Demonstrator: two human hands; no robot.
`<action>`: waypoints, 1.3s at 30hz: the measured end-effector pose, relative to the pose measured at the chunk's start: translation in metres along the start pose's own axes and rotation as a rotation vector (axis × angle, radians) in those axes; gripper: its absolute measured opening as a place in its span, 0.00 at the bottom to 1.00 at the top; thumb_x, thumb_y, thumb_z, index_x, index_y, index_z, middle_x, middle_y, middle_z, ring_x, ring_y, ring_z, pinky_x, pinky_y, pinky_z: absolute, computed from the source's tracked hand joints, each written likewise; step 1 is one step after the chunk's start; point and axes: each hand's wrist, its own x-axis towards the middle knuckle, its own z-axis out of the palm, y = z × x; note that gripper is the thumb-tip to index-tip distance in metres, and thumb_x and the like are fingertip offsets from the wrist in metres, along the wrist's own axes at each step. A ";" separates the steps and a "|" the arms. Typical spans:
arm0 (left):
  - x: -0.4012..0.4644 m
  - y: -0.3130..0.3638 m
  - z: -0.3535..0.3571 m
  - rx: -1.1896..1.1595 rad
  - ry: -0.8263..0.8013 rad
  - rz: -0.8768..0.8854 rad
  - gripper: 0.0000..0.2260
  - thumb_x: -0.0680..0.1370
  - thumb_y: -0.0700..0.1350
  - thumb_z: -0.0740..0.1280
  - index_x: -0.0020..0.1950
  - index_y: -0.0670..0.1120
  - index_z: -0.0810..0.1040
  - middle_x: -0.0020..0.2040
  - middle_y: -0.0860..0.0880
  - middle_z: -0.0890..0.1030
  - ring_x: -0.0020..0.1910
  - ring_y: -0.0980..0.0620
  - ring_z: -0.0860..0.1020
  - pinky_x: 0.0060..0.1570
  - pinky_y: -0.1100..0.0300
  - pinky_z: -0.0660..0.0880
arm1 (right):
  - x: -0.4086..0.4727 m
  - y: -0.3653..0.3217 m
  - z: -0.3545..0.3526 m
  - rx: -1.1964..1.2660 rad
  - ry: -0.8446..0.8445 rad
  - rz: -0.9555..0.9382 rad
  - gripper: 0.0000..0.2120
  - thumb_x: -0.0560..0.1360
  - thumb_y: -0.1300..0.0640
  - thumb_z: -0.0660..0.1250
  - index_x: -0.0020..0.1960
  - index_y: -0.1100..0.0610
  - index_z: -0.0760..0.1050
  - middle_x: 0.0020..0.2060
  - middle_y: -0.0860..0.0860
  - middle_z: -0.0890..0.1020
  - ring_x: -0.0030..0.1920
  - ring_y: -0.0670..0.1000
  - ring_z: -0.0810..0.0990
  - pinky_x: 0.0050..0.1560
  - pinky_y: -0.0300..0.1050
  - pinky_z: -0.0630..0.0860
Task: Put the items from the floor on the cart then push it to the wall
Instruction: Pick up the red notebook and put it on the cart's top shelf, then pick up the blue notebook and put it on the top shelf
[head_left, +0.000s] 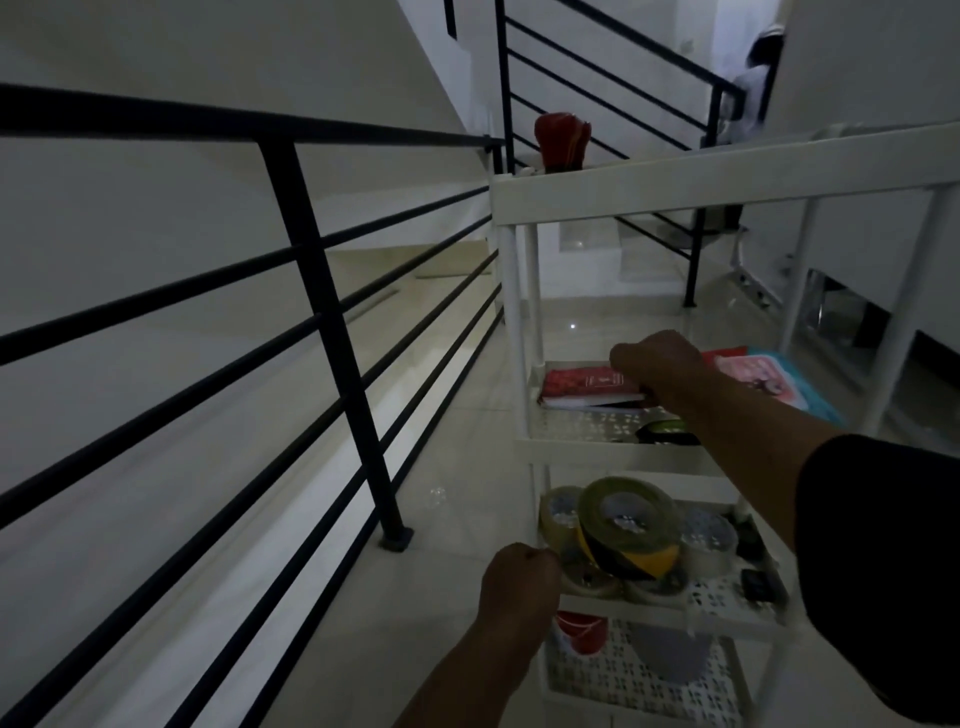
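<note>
**Mia:** What is the person doing?

**Ben:** Filling the cart (597, 447). The right hand (657, 366) is over the second shelf, on a red book (587, 387) that lies flat there.

**Mia:** Is the hand holding the book?

**Ben:** I think so. The fingers are curled down at the book's right end. They look like they pinch it, but it is dark, so I am not sure how tight.

**Mia:** And the other hand?

**Ben:** The left hand (519, 579) is a fist at the front left corner of the shelf below. It looks like it grips the cart's rim or post there. I guess it keeps the cart from rolling.

**Mia:** What is on that shelf?

**Ben:** Rolls of tape (623, 525). A big yellow and black one lies on top of clear ones. The lowest shelf has a red cup (582, 631). A red thing (563, 141) stands on the top shelf.

**Mia:** Is the floor clean now?

**Ben:** No. A pink pack (763, 382) lies on the floor behind the cart. So the loading part is not done, I think.

**Mia:** What comes next?

**Ben:** Let go of the book. Then reach round the cart for the pink pack and put it on a shelf.

**Mia:** And the pushing?

**Ben:** After that. The black rail (311, 249) is near on the left, so the cart must steer clear of it.
</note>
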 end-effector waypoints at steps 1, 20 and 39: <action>-0.001 0.000 0.001 0.004 -0.003 0.001 0.08 0.76 0.47 0.64 0.42 0.44 0.78 0.45 0.44 0.81 0.43 0.45 0.78 0.44 0.55 0.73 | 0.003 0.001 0.002 -0.006 -0.017 0.014 0.12 0.69 0.52 0.68 0.38 0.62 0.75 0.37 0.60 0.80 0.43 0.62 0.82 0.42 0.50 0.77; -0.022 -0.003 0.009 -0.014 -0.055 0.096 0.11 0.74 0.42 0.65 0.49 0.36 0.82 0.48 0.37 0.85 0.41 0.43 0.83 0.40 0.54 0.77 | -0.067 -0.004 -0.034 -0.174 0.213 -0.347 0.10 0.73 0.59 0.63 0.37 0.63 0.79 0.35 0.55 0.82 0.38 0.52 0.80 0.41 0.41 0.75; -0.054 -0.112 0.109 0.124 -0.246 -0.074 0.05 0.74 0.38 0.65 0.39 0.42 0.80 0.45 0.37 0.85 0.37 0.43 0.80 0.36 0.55 0.75 | -0.214 0.308 -0.007 0.011 0.058 0.281 0.09 0.73 0.59 0.67 0.36 0.61 0.80 0.31 0.55 0.83 0.32 0.49 0.79 0.31 0.35 0.72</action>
